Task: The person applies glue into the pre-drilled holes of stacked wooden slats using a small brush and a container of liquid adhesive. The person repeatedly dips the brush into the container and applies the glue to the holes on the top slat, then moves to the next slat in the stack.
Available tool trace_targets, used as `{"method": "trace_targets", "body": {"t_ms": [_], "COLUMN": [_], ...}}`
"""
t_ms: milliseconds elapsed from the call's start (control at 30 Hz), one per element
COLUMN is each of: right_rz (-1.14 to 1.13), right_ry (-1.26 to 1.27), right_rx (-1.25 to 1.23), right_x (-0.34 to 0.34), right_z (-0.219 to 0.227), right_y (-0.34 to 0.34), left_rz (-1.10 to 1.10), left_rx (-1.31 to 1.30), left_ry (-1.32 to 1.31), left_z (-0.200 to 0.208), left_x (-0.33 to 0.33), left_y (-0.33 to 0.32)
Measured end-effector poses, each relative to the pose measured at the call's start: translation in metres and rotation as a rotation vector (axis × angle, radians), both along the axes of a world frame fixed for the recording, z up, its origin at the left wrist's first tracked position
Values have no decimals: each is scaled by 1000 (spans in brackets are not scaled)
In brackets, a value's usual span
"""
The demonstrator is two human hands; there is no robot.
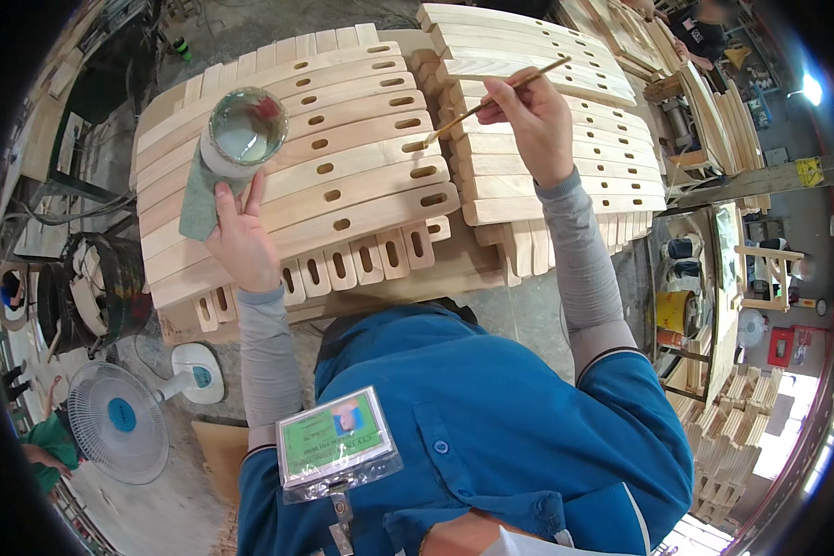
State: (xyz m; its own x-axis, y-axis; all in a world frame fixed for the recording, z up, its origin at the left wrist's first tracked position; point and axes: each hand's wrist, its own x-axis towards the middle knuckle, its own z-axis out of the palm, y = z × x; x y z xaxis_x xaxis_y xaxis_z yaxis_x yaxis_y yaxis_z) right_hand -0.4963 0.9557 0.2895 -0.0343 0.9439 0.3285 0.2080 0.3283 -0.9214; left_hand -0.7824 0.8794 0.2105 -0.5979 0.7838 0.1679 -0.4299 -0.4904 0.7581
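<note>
My left hand (241,236) grips a round glue cup (243,130) wrapped in a green cloth (199,199), resting on a stack of slotted curved wooden slats (343,185). My right hand (528,116) holds a thin wooden stick brush (491,102) whose tip touches the end of a slat near a slot. A second stack of plain curved slats (556,176) lies under my right hand.
A white floor fan (120,422) stands at lower left by a dark round drum (102,287). More wooden parts are piled at upper right (704,111) and lower right (727,435). A person in green (51,449) crouches at far left; another person (700,32) is at the top right.
</note>
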Motion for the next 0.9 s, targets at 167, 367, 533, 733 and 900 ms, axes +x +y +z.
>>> {"method": "trace_targets", "body": {"t_ms": [167,367,533,733,900], "right_rz": [-44,48,-61,-36,-5], "right_ry": [-127,-388,-545,-536,-490], "right_rx": [55,219,264,311,230], "right_x": [-8,-45,-48,-48,-56], "right_z": [-8,-20,-5,-5,-7], "right_y": [6,5,1,6,3], "left_rz": [-21,4,-3,-4,25], "left_rx": [20,10,16,35,-6], "left_ry": [16,40,24,8,-26], "left_z": [-1,0,0,0,0], "left_x": [1,2,2,2,0], "left_y": [-2,-1,-2,-2,-1]}}
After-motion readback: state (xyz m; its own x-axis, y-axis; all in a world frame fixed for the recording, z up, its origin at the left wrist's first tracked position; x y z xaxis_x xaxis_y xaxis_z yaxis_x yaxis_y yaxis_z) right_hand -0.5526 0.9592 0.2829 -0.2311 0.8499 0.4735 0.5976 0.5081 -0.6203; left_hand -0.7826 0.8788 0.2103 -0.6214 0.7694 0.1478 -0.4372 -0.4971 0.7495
